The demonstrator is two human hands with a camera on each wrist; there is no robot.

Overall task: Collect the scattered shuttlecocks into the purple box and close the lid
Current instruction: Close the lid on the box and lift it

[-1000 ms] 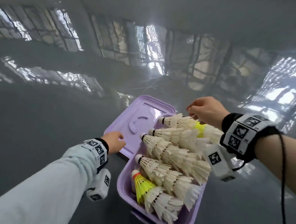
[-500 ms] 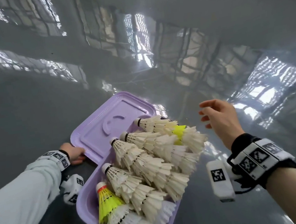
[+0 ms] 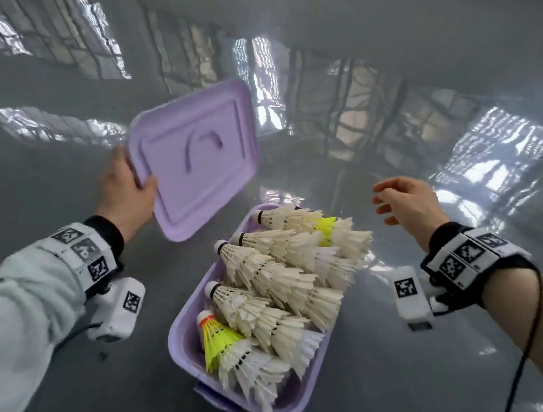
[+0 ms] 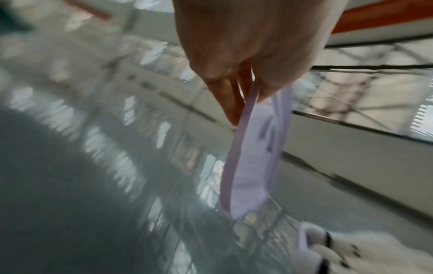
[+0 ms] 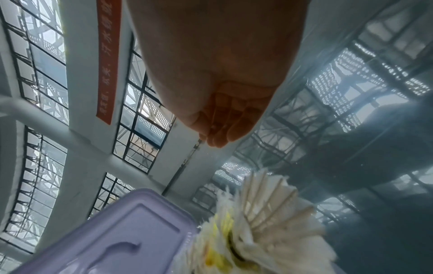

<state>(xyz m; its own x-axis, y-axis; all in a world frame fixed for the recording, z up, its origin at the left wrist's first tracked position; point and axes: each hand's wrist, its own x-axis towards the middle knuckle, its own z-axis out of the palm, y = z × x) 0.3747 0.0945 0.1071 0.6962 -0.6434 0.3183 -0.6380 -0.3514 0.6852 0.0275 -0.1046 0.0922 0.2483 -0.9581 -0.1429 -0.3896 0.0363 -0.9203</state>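
Upper centre: left hand (image 3: 124,190) pinches the lid (image 3: 198,160) aloft; right hand (image 3: 404,204) hovers, fingers relaxed. Press overflowing shuttlecocks (image 3: 282,273) into the box (image 3: 181,342) before lowering it.

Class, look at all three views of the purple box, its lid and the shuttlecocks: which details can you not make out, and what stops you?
- Box floor: head view, hidden under shuttlecocks.
- Left hand fingers: head view, behind the lid.
- Lid surface: left wrist view, motion blur.
- Shuttlecock count: stacked rows overlap.
- Box: right wrist view, cut off at the bottom edge.

Glossy grey floor (image 3: 79,386) mirroring windows across the upper frame; purple box (image 3: 315,381) of shuttlecocks (image 3: 272,275) resting on it, lower centre
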